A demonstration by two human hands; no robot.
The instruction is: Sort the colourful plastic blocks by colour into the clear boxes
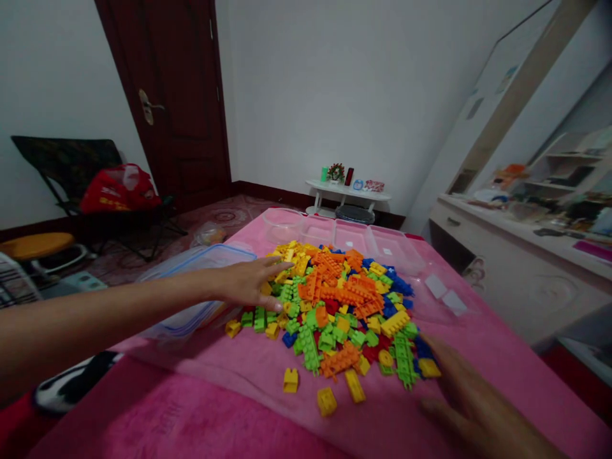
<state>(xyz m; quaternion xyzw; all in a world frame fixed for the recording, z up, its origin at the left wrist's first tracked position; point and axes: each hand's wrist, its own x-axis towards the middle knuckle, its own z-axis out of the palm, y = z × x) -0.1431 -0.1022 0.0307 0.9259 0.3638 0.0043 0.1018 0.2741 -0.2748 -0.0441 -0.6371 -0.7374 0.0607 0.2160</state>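
A large heap of toy building bricks (pixel 335 299) in orange, yellow, green, blue and red lies on a pink cloth (pixel 201 395). My left hand (pixel 251 284) reaches over the heap's left side, fingers apart, close to yellow and green bricks; whether it touches them I cannot tell. At the lower right, my right hand (pixel 461 395) is somewhat blurred, its thumb and fingers spread beside a yellow brick (pixel 429 368) at the heap's edge. Nothing shows in either hand. A few loose yellow bricks (pixel 327 401) lie in front of the heap.
Behind the heap stand several clear plastic containers (pixel 396 248). A clear bag with a blue seal (pixel 210 255) lies at left. White paper pieces (pixel 454 303) rest at right on clear plastic. Beyond are a white side table (pixel 349 190), a folding chair (pixel 62 156) and a dresser (pixel 516 255).
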